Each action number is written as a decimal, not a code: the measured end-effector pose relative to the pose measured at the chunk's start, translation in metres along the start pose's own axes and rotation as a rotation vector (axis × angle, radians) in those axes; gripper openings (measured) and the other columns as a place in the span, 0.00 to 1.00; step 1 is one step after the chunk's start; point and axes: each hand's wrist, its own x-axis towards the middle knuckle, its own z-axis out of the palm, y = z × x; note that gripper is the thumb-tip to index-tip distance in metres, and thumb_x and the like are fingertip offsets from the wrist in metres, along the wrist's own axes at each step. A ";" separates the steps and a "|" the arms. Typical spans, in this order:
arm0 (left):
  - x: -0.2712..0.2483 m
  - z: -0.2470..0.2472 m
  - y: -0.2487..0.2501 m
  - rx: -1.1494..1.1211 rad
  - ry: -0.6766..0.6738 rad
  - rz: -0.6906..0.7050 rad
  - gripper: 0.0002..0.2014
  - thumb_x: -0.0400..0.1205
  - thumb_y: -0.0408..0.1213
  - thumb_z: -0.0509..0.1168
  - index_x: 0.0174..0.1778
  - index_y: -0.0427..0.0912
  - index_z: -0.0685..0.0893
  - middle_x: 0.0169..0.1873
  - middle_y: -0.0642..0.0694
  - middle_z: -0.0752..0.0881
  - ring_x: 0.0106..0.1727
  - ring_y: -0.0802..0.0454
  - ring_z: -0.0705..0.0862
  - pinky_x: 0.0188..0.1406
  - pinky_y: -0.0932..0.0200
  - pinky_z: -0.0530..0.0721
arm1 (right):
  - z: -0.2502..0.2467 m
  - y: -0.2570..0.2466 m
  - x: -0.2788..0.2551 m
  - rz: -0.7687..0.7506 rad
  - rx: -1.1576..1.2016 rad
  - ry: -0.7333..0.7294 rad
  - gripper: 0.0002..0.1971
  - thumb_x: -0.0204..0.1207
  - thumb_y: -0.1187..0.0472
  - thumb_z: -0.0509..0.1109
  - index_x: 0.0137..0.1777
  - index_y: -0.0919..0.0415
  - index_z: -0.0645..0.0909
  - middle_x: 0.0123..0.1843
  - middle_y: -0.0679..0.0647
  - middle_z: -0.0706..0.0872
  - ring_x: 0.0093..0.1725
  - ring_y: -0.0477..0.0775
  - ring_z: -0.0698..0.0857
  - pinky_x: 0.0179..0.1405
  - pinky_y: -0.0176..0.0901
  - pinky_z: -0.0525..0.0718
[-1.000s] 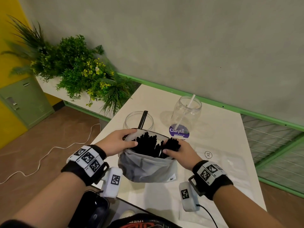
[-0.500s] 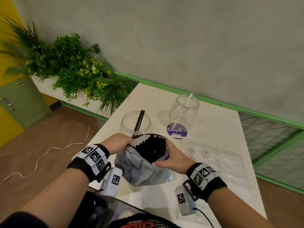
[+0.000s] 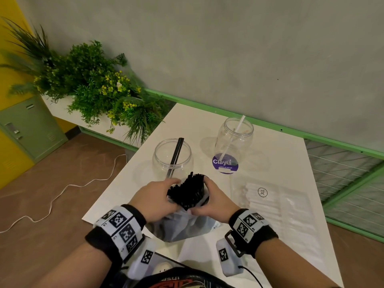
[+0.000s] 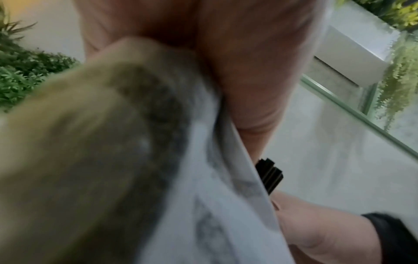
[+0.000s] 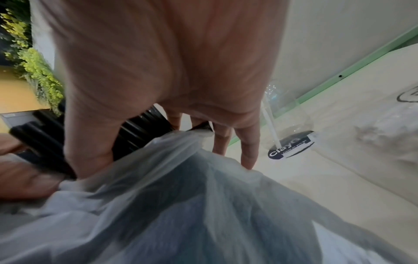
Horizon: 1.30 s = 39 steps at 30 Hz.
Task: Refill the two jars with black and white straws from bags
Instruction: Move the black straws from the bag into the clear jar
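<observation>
Fingers of both hands curl round the bundle of black straws (image 3: 186, 191) where it stands out of the mouth of the grey plastic bag (image 3: 182, 227): the left hand (image 3: 154, 201) wraps it from one side with bag film caught under its fingers, the right hand (image 3: 212, 201) from the other, its thumb (image 5: 88, 142) pressed against the straws just above the bag's rim. The bundle leans toward the nearer jar (image 3: 172, 157), which stands just beyond the hands and holds only a couple of black straws; taking that jar as the mark, the second jar (image 3: 234, 142) stands beside it to the right and a little farther back, with a single white straw (image 3: 232, 138) and a purple label. Nearer than that second jar and to the right of the hands lies a clear flat bag of white straws (image 3: 270, 202) marked XL, on the white table (image 3: 280, 163). A leafy planter (image 3: 93, 88) sits to the left of the nearer jar, off the table.

The step in hand looks like drawing the black bundle free of the bag. It would go best with the grip kept tight and even so no straws slide out of the middle, the film peeled down rather than dragged along, and the bundle brought upright over the nearer jar's mouth before being let go.
</observation>
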 end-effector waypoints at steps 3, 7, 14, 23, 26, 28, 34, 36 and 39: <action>0.003 -0.004 0.001 -0.006 0.076 0.041 0.24 0.73 0.42 0.69 0.65 0.61 0.79 0.55 0.50 0.89 0.57 0.48 0.86 0.54 0.54 0.83 | 0.005 -0.011 0.007 -0.039 0.026 0.020 0.42 0.56 0.60 0.85 0.70 0.49 0.70 0.63 0.47 0.82 0.64 0.44 0.80 0.65 0.36 0.76; 0.006 -0.019 0.003 -0.136 0.231 0.060 0.20 0.74 0.39 0.72 0.62 0.56 0.83 0.54 0.51 0.89 0.56 0.51 0.86 0.58 0.56 0.82 | 0.003 -0.025 0.011 -0.099 0.126 0.188 0.28 0.59 0.67 0.82 0.55 0.42 0.78 0.48 0.40 0.87 0.51 0.37 0.84 0.54 0.29 0.78; 0.015 -0.023 -0.022 -0.177 0.168 -0.073 0.14 0.75 0.46 0.73 0.56 0.54 0.85 0.51 0.53 0.88 0.54 0.53 0.84 0.58 0.56 0.81 | -0.018 -0.009 0.003 0.023 0.097 0.208 0.12 0.67 0.63 0.81 0.48 0.56 0.83 0.44 0.47 0.88 0.43 0.35 0.84 0.44 0.24 0.77; 0.022 -0.023 -0.036 -0.277 0.214 -0.086 0.07 0.76 0.44 0.73 0.49 0.52 0.86 0.46 0.55 0.88 0.51 0.55 0.84 0.55 0.57 0.80 | -0.018 -0.005 -0.002 -0.018 0.071 0.356 0.14 0.67 0.56 0.82 0.49 0.58 0.83 0.42 0.50 0.89 0.43 0.46 0.86 0.46 0.37 0.82; 0.023 -0.021 -0.033 -0.265 0.200 -0.102 0.07 0.76 0.44 0.73 0.48 0.53 0.85 0.47 0.53 0.88 0.52 0.53 0.84 0.53 0.59 0.78 | -0.016 0.002 0.000 0.016 -0.038 0.245 0.22 0.72 0.57 0.78 0.64 0.54 0.76 0.52 0.47 0.87 0.52 0.44 0.85 0.56 0.42 0.82; 0.024 -0.022 -0.031 -0.242 0.181 -0.108 0.10 0.75 0.44 0.73 0.52 0.51 0.86 0.49 0.52 0.87 0.53 0.52 0.83 0.55 0.59 0.78 | -0.017 0.001 -0.002 -0.014 -0.101 0.227 0.29 0.73 0.59 0.76 0.72 0.52 0.68 0.62 0.47 0.81 0.60 0.43 0.81 0.61 0.38 0.78; 0.026 -0.022 -0.023 -0.236 0.139 -0.056 0.15 0.72 0.44 0.76 0.52 0.51 0.81 0.49 0.49 0.85 0.53 0.51 0.83 0.50 0.59 0.75 | -0.020 -0.025 0.016 -0.288 -0.426 0.235 0.41 0.69 0.41 0.73 0.80 0.46 0.59 0.78 0.47 0.61 0.76 0.47 0.64 0.76 0.38 0.64; 0.027 -0.022 -0.018 -0.262 0.216 -0.036 0.18 0.69 0.45 0.79 0.45 0.50 0.77 0.43 0.51 0.84 0.46 0.52 0.82 0.43 0.59 0.75 | -0.016 -0.029 0.028 -0.290 -0.555 0.153 0.37 0.72 0.36 0.69 0.79 0.45 0.63 0.76 0.47 0.68 0.71 0.51 0.71 0.73 0.46 0.72; 0.023 -0.021 -0.015 -0.285 0.381 -0.006 0.21 0.67 0.46 0.80 0.36 0.48 0.72 0.33 0.50 0.81 0.35 0.54 0.77 0.33 0.60 0.72 | -0.009 -0.028 0.034 -0.336 -0.673 0.152 0.25 0.76 0.40 0.67 0.70 0.48 0.75 0.64 0.49 0.80 0.58 0.54 0.78 0.60 0.51 0.79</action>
